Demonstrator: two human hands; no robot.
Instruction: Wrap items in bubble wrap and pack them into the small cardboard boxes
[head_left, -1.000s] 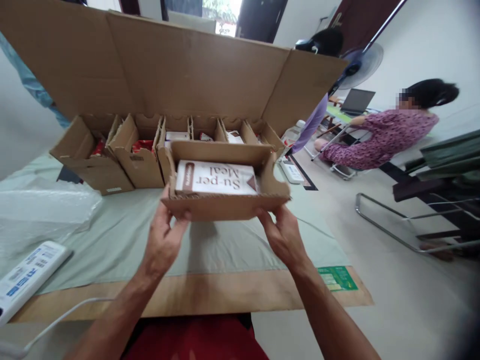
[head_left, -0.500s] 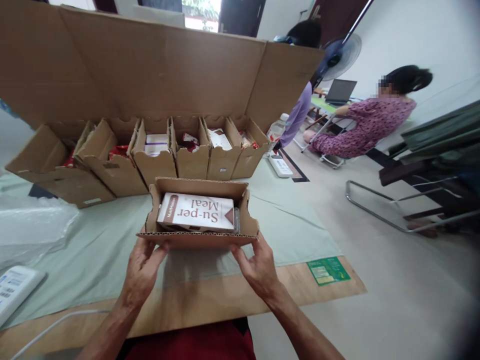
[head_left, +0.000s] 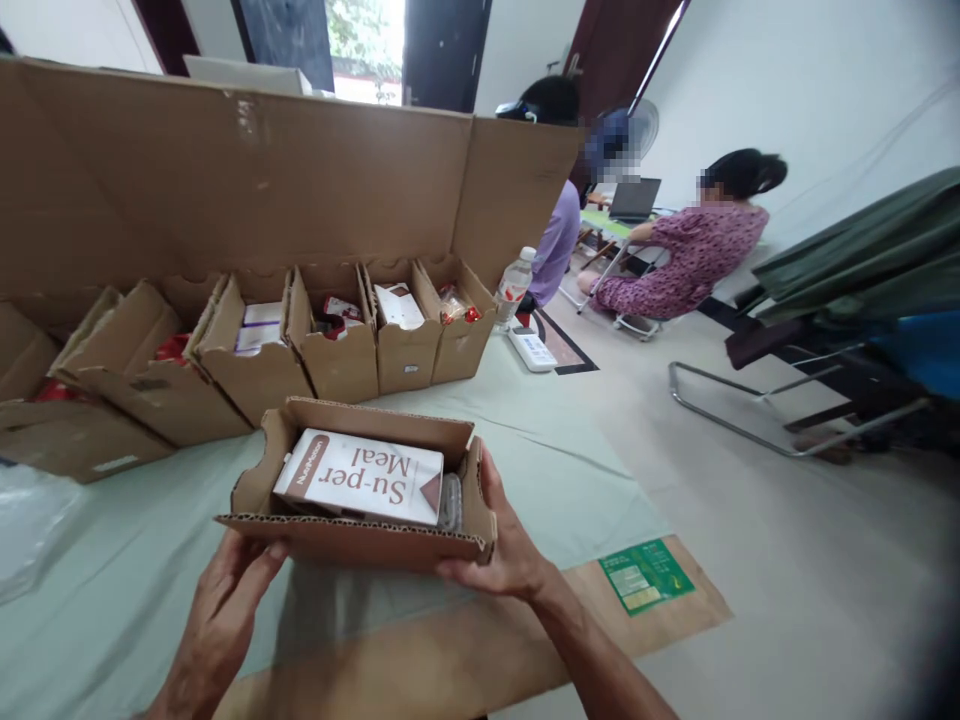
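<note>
Both hands hold an open cardboard box (head_left: 360, 552) above the table's near side. My left hand (head_left: 229, 590) grips its lower left corner, thumb on the near wall and the other fingers partly hidden underneath. At the right end, my right hand (head_left: 502, 535) is wrapped round the side, its thumb along the near wall. Inside lies a white carton (head_left: 364, 478) marked "Su-per Meal", upside down from my view. Beside it, at the right end, sits a clear plastic container (head_left: 451, 502), mostly covered.
A row of several cardboard bins (head_left: 334, 365) with packets stands behind, backed by a tall cardboard panel (head_left: 337, 190). Right of it are a bottle (head_left: 514, 285) and a white device (head_left: 532, 350). Two people sit beyond. A green sheet (head_left: 646, 575) lies at the table's right corner.
The box has shifted left and nearer in view and now tilts, its right end turned. My right hand has moved up round its end. The whole view has swung right.
</note>
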